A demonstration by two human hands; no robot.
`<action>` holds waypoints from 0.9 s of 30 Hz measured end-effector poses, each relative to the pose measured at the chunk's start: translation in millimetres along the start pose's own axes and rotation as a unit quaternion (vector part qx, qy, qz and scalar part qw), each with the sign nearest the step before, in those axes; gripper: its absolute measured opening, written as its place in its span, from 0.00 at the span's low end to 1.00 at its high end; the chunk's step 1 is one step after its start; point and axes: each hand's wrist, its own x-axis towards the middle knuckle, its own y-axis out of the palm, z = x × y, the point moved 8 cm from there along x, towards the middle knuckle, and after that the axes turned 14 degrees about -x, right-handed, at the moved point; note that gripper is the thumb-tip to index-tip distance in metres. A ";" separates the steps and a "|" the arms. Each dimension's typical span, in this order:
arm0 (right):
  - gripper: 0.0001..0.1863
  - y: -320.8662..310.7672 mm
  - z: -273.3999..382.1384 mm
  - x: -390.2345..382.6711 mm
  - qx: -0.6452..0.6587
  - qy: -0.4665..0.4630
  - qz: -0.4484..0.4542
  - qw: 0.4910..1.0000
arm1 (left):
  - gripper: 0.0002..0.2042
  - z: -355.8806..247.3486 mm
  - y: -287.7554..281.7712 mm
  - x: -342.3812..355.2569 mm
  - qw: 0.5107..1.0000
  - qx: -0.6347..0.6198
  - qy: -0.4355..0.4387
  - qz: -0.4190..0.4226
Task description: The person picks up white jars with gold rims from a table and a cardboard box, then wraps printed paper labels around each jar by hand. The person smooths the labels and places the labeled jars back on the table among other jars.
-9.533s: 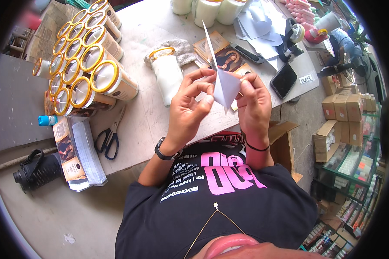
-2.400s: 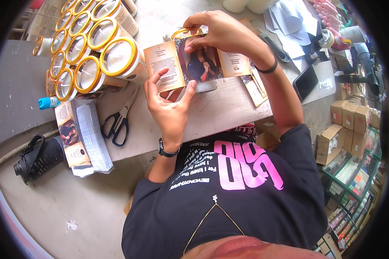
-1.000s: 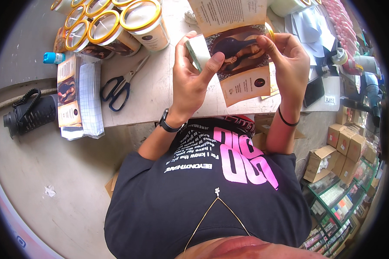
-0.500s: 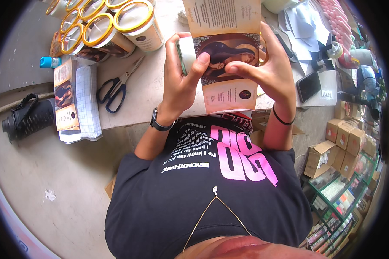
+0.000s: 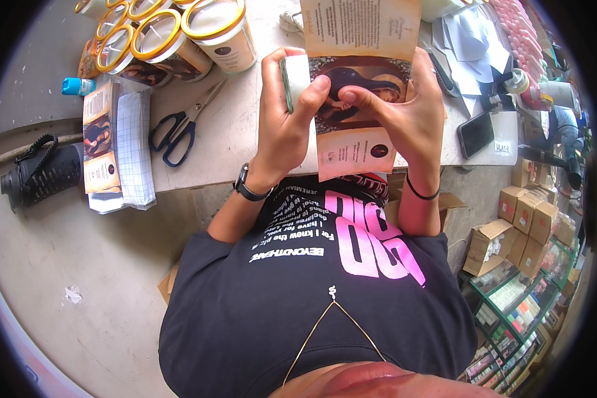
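Note:
My left hand [image 5: 282,129] grips a glass candle jar [image 5: 297,78] turned on its side, its pale end and green-tinted glass edge showing. A long cream printed label [image 5: 351,30] with a picture of a veiled figure lies across the jar, its two ends sticking out above and below. The thumb of my left hand presses on the picture. My right hand [image 5: 411,123] holds the jar's other end, thumb laid over the picture, fingers curled behind; what is under the label is hidden.
Several gold-rimmed candle jars [image 5: 215,46] stand at upper left. Nearby lie scissors [image 5: 176,136], a stack of labels [image 5: 99,139], a blue-capped tube [image 5: 78,86] and a black bottle [image 5: 40,179]. At right are white sheets [image 5: 464,60], a phone [image 5: 474,134] and boxes [image 5: 524,225].
The white sheet held 9.5 seconds ago is out of my hands. The label has turned crosswise on the jar since 2.4 seconds ago, and my right thumb has moved inward over the picture.

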 end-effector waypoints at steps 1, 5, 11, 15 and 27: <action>0.34 -0.2 0.5 -1.0 0.000 0.001 -0.003 1.000 | 0.20 0.6 -1.2 1.9 1.000 -0.012 -0.009 -0.003; 0.32 2.3 0.3 -7.9 0.007 0.009 -0.019 1.000 | 0.19 4.2 -7.8 5.2 0.998 -0.038 -0.041 -0.009; 0.31 4.7 0.5 -14.3 0.023 0.007 -0.022 0.999 | 0.19 2.0 -10.7 6.3 0.999 -0.046 -0.028 -0.003; 0.34 3.9 -2.4 -15.6 0.029 0.023 -0.014 0.999 | 0.19 -1.1 -8.2 3.6 0.999 0.026 -0.017 0.013; 0.55 4.6 3.2 -19.8 -0.010 0.017 -0.046 0.999 | 0.20 -20.8 -7.5 -7.5 0.980 0.140 0.140 -0.024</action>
